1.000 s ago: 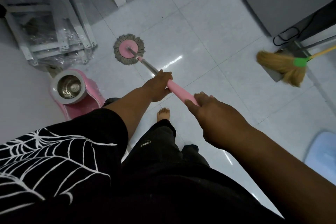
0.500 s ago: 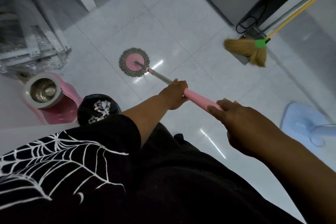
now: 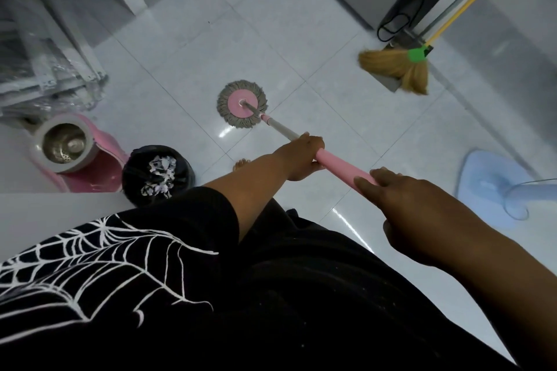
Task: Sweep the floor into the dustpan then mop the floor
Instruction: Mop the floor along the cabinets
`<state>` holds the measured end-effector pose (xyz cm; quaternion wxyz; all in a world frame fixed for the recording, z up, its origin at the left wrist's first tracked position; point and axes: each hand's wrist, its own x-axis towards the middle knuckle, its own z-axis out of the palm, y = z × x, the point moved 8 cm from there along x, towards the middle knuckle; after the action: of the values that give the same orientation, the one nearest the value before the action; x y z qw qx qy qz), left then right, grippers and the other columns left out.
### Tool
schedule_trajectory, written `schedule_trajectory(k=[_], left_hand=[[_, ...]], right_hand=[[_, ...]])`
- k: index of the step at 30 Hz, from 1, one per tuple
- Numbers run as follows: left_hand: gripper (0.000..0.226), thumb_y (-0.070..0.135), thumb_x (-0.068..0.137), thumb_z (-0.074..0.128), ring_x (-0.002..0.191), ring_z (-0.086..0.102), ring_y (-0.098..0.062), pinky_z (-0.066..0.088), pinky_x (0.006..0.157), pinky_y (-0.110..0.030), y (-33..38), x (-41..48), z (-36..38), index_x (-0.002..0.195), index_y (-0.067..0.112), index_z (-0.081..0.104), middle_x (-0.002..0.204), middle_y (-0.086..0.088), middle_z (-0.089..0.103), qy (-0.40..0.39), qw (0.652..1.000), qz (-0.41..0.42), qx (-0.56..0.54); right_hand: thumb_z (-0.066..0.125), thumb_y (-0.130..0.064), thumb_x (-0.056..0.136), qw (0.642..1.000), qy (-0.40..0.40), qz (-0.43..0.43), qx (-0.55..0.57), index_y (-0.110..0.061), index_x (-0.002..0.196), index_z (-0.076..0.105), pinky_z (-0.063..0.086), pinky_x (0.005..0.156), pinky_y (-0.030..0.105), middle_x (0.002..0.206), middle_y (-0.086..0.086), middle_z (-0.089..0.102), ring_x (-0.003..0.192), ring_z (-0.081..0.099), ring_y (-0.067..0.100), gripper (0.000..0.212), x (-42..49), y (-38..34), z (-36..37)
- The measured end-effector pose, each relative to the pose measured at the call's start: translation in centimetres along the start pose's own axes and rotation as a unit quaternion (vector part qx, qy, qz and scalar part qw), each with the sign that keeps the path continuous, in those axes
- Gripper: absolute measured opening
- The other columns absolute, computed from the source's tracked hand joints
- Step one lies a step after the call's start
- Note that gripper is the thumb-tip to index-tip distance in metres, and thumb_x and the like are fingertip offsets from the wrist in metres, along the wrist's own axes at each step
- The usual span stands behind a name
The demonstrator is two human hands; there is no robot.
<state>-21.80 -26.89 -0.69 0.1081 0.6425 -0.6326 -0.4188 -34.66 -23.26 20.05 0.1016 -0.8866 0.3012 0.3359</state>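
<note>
While both hands clench around the pink handle of the mop (image 3: 340, 166), the left hand (image 3: 301, 156) ahead of the right hand (image 3: 401, 205), its round mop head (image 3: 242, 104) lies flat on the floor (image 3: 301, 39) just beyond the left hand. Well beyond the right hand stand the broom (image 3: 398, 68) and dustpan (image 3: 390, 84).

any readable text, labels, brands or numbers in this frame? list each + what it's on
None readable.
Black shirt: only a white spider-web print, no letters.
Pink mop handle, pink spin bucket, broom, blue fan base: no label, brand or number visible.
Black bin: white crumpled material inside; any print on it is too blurred to tell.
</note>
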Motion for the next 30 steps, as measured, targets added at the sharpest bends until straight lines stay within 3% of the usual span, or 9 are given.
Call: schedule_trajectory(k=[4, 9, 13, 18, 21, 24, 28, 30], left_hand=[[0.030, 0.031, 0.095, 0.058, 0.145, 0.027, -0.030, 0.045, 0.091, -0.042, -1.8, 0.8, -1.7, 0.116, 0.015, 0.045, 0.131, -0.015, 0.047, 0.007, 1.000, -0.009, -0.008], [0.033, 0.029, 0.095, 0.059, 0.149, 0.018, -0.029, 0.044, 0.098, -0.047, -5.7, 2.3, -5.1, 0.121, 0.015, 0.044, 0.141, -0.013, 0.042, 0.010, 0.999, -0.027, -0.015], [0.040, 0.026, 0.095, 0.059, 0.150, 0.011, -0.029, 0.038, 0.107, -0.049, -10.3, 4.4, -9.2, 0.128, 0.013, 0.042, 0.150, -0.015, 0.035, 0.000, 0.999, -0.051, -0.009], [0.044, 0.024, 0.096, 0.058, 0.151, 0.003, -0.028, 0.018, 0.119, -0.053, -16.6, 8.3, -15.5, 0.135, 0.013, 0.040, 0.162, -0.008, 0.016, -0.031, 0.994, -0.093, 0.048], [0.049, 0.024, 0.095, 0.059, 0.147, 0.020, -0.031, 0.024, 0.116, -0.053, -19.9, 10.8, -19.1, 0.137, 0.010, 0.038, 0.156, -0.010, 0.023, -0.046, 0.987, -0.118, 0.101], [0.053, 0.025, 0.096, 0.057, 0.148, 0.019, -0.030, 0.025, 0.116, -0.054, -22.1, 12.6, -21.7, 0.141, 0.008, 0.035, 0.158, -0.009, 0.020, -0.057, 0.982, -0.132, 0.126], [0.056, 0.025, 0.098, 0.056, 0.148, 0.018, -0.032, 0.027, 0.115, -0.053, -22.3, 13.5, -22.5, 0.145, 0.008, 0.031, 0.163, -0.007, 0.011, -0.053, 0.982, -0.128, 0.125], [0.058, 0.025, 0.097, 0.056, 0.148, 0.016, -0.032, 0.026, 0.115, -0.052, -21.8, 13.3, -21.8, 0.146, 0.007, 0.030, 0.163, -0.008, 0.010, -0.063, 0.981, -0.130, 0.128]], right_hand=[[0.050, -0.008, 0.085, 1.000, 0.002, -0.001, -0.001, -0.022, 0.148, 0.029, 0.048, 0.062, 0.029, 0.114, 0.002, 0.048, 0.074, 0.051, 0.020, 0.068, 2.3, -0.3, -1.2], [0.057, -0.010, 0.082, 1.000, 0.010, -0.005, -0.001, -0.018, 0.143, 0.036, 0.017, 0.045, 0.022, 0.102, 0.002, 0.046, 0.055, 0.027, 0.009, 0.065, 6.7, -1.4, -3.4], [0.057, -0.009, 0.083, 1.000, 0.018, -0.020, 0.013, -0.013, 0.138, 0.040, 0.010, 0.045, 0.022, 0.100, 0.005, 0.046, 0.054, 0.019, 0.007, 0.058, 12.1, -2.9, -6.6], [0.056, -0.007, 0.088, 0.998, 0.046, -0.020, 0.042, -0.007, 0.143, 0.034, 0.030, 0.058, 0.027, 0.112, 0.014, 0.050, 0.068, 0.033, 0.018, 0.060, 20.4, -4.3, -10.8], [0.057, -0.010, 0.091, 0.996, 0.052, -0.031, 0.062, -0.005, 0.145, 0.032, 0.042, 0.070, 0.031, 0.121, 0.018, 0.050, 0.084, 0.045, 0.023, 0.060, 25.3, -4.9, -12.5], [0.059, -0.008, 0.090, 0.996, 0.062, -0.036, 0.059, -0.003, 0.143, 0.036, 0.049, 0.087, 0.038, 0.122, 0.021, 0.051, 0.103, 0.055, 0.032, 0.058, 28.6, -5.0, -13.9], [0.059, -0.006, 0.086, 0.993, 0.078, -0.035, 0.077, -0.003, 0.139, 0.039, 0.040, 0.071, 0.033, 0.116, 0.019, 0.051, 0.082, 0.037, 0.023, 0.057, 29.7, -4.0, -14.3], [0.058, -0.008, 0.088, 0.993, 0.072, -0.035, 0.083, -0.004, 0.145, 0.033, 0.042, 0.072, 0.035, 0.122, 0.020, 0.048, 0.088, 0.044, 0.027, 0.062, 29.0, -3.8, -13.6]])
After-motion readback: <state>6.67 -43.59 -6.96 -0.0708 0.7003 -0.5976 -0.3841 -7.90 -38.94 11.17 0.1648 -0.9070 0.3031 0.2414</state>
